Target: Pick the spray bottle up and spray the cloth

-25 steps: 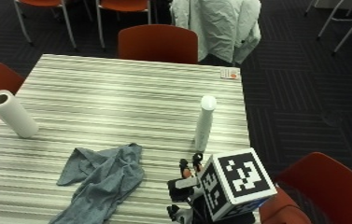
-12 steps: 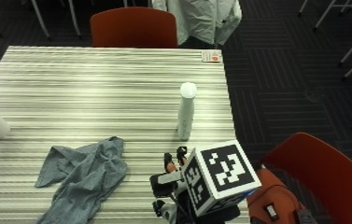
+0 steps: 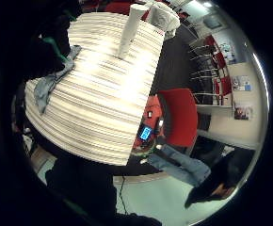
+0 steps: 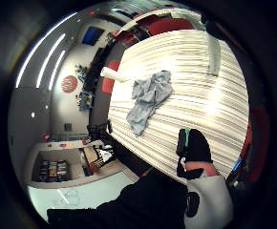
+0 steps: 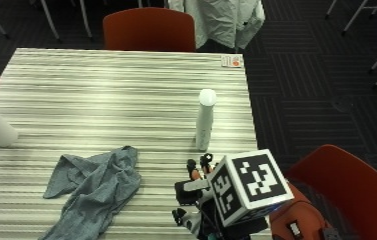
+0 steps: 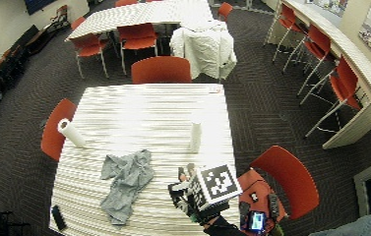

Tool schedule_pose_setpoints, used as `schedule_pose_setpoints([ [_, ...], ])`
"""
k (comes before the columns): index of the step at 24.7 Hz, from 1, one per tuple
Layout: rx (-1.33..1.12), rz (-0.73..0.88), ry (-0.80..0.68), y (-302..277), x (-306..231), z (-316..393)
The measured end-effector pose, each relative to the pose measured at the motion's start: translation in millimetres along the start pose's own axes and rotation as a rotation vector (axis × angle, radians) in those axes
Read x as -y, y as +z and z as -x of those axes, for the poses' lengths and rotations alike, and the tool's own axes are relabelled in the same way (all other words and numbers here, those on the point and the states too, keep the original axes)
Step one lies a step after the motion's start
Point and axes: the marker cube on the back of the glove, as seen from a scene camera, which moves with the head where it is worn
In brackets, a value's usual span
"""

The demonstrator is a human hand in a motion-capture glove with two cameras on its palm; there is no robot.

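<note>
Bottle [image 5: 204, 119] is stood upright on the desk [image 5: 108, 85], at 12 o'clock from the hand [image 5: 198, 187]; tall, probably light and tippy, best gripped mid-body. Fingers can't be made out. Cloth [image 5: 95, 185] is crumpled at 9.

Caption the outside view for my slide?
Gloved right hand nears upright spray bottle; crumpled cloth lies beside it.
</note>
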Motion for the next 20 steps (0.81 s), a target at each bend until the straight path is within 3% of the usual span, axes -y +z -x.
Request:
schedule_pose_setpoints([
  [4, 0.275, -0.084, 0.087, -2, 3, -17],
  [13, 1.143, -0.294, 0.383, -2, 1, -43],
  [20, 1.173, -0.304, 0.518, 20, -3, -62],
])
